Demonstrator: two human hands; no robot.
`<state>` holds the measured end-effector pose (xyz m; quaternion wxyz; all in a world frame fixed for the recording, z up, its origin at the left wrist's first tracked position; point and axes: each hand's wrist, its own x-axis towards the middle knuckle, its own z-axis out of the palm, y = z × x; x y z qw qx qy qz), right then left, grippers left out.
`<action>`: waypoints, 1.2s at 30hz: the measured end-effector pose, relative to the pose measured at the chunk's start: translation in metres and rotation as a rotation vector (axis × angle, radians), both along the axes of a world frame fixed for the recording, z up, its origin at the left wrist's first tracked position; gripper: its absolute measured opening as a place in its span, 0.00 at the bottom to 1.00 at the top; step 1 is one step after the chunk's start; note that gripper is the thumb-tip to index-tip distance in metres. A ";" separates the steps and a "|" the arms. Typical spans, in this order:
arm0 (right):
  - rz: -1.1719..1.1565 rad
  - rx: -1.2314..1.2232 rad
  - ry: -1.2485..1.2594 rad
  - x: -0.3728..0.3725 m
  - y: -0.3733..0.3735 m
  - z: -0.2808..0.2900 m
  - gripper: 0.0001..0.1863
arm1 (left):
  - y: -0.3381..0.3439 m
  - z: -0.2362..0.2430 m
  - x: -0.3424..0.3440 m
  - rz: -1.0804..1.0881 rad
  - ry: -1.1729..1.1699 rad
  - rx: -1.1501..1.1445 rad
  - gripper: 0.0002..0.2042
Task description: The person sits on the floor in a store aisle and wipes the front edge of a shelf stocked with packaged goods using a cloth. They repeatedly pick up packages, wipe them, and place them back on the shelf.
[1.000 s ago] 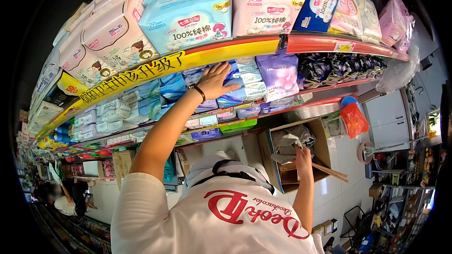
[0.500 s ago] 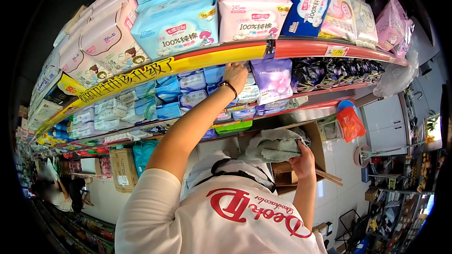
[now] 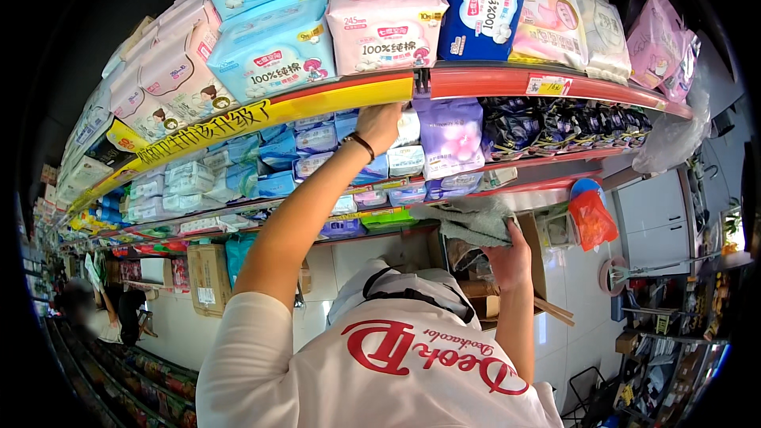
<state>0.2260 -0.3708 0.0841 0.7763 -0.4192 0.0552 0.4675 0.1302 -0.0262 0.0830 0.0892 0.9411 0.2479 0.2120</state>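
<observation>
My left hand (image 3: 379, 127) reaches into the second shelf, just under the yellow front edge of the shelf above. Its fingertips are hidden, so whether it grips a pack cannot be seen. Directly right of it are stacked small white packs (image 3: 406, 160) and a larger purple pack (image 3: 452, 136) with a flower print. Blue packs (image 3: 277, 184) line the shelf to its left. Lower down on the right, my right hand (image 3: 509, 260) is closed on a crumpled grey cloth (image 3: 476, 220), which hangs out to the left in front of the lower shelf.
Pad packs in light blue (image 3: 269, 51), pink (image 3: 386, 28) and dark blue (image 3: 479, 12) fill the upper shelf. An open cardboard box (image 3: 541, 265) sits on the floor below the cloth. A red bag (image 3: 593, 220) hangs farther right. Another person (image 3: 107, 321) is at the far left.
My left hand has shifted left along the shelf, uncovering more of the white packs. My right hand and the cloth have risen slightly. The view has shifted a little.
</observation>
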 end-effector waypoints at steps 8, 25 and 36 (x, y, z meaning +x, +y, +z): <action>0.175 0.151 -0.623 -0.021 0.021 0.071 0.28 | -0.058 0.060 -0.026 -0.069 -0.274 -0.788 0.13; 0.577 -0.078 -0.053 -0.021 0.055 0.036 0.31 | -0.190 0.043 -0.068 0.025 -0.740 -1.201 0.08; 0.488 -0.058 -0.624 -0.051 0.037 0.025 0.26 | -0.245 0.027 -0.056 0.194 -0.745 -0.895 0.44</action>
